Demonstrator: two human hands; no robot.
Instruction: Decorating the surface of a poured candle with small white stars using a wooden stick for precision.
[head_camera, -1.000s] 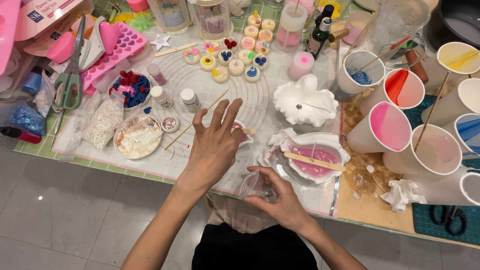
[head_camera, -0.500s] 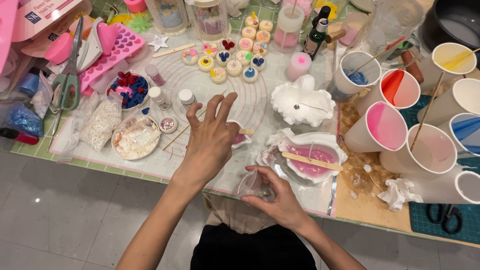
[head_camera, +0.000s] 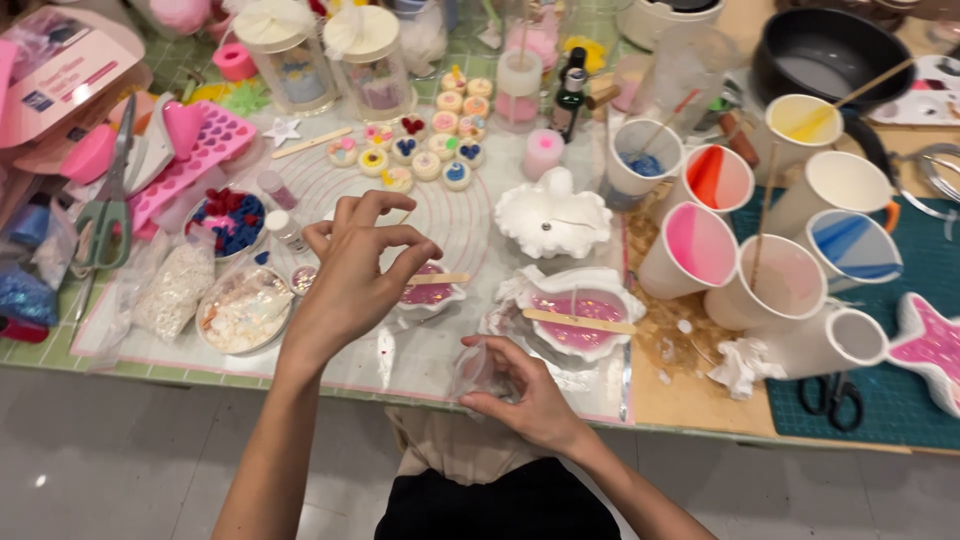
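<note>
Hands: left hand (head_camera: 360, 265) pinched shut, empty-looking, hovering just left of small pink-filled shell dish (head_camera: 428, 292); right hand (head_camera: 520, 392) grips clear plastic bag (head_camera: 470, 372) nearer the body.

- One view only, from a camera on the person's head, tilted steeply down over the near table edge (head_camera: 330, 385).
- It faces forward across the table, with the far clutter at the top of the frame.
- It sits close: the left hand (head_camera: 350, 275) and right hand (head_camera: 525, 395) fill the lower middle, with the floor beneath.
</note>
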